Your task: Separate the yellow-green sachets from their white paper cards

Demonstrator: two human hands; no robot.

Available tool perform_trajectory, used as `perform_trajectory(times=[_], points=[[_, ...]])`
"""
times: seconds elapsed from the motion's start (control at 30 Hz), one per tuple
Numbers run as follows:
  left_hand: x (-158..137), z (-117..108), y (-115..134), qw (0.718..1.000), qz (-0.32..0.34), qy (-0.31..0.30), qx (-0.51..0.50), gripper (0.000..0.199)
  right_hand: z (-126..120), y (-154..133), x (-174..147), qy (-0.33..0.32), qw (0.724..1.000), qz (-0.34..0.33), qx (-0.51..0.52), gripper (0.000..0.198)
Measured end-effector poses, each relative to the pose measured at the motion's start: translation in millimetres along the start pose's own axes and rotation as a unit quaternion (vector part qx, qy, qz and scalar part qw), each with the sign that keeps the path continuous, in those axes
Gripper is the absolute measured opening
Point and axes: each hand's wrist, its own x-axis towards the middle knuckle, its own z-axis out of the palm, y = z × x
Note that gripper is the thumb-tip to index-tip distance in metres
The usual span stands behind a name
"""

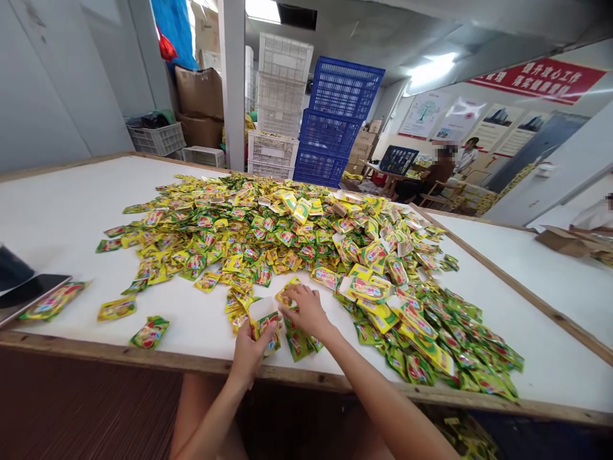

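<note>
A big heap of small yellow and green sachets covers the white table top. My left hand sits near the front edge, closed around a small stack of sachets whose white back faces up. My right hand lies just to its right, fingers spread flat on a yellow sachet at the near edge of the heap. More green sachets lie under and beside my right wrist.
A wooden rim edges the table. A dark phone or tablet lies at the left edge. Stacked blue crates and white crates stand behind. People sit at a far table. A second white table is at right.
</note>
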Motion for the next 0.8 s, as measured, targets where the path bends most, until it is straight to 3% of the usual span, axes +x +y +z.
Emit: perform_trajectory(times=[0.13, 0.27, 0.43, 0.63, 0.8], points=[[-1, -1, -1, 1.0, 0.008, -0.004, 0.006, 0.045, -2, 5, 60, 0.03, 0.999, 0.026, -0.022, 0.039], [-2, -3, -2, 1.0, 0.003, 0.002, 0.023, 0.043, 14, 12, 106, -0.031, 0.995, 0.057, -0.07, 0.06], [-1, -2, -2, 1.0, 0.004, 0.007, 0.024, 0.046, 34, 18, 81, -0.051, 0.994, 0.049, -0.088, 0.057], [-1, -1, -3, 1.0, -0.002, 0.005, 0.029, 0.048, 19, 23, 35, -0.087, 0.994, 0.025, -0.054, 0.051], [-3, 2, -2, 0.999, 0.008, 0.0, 0.042, 0.046, 10, 19, 64, -0.018, 0.997, 0.026, -0.074, 0.048]])
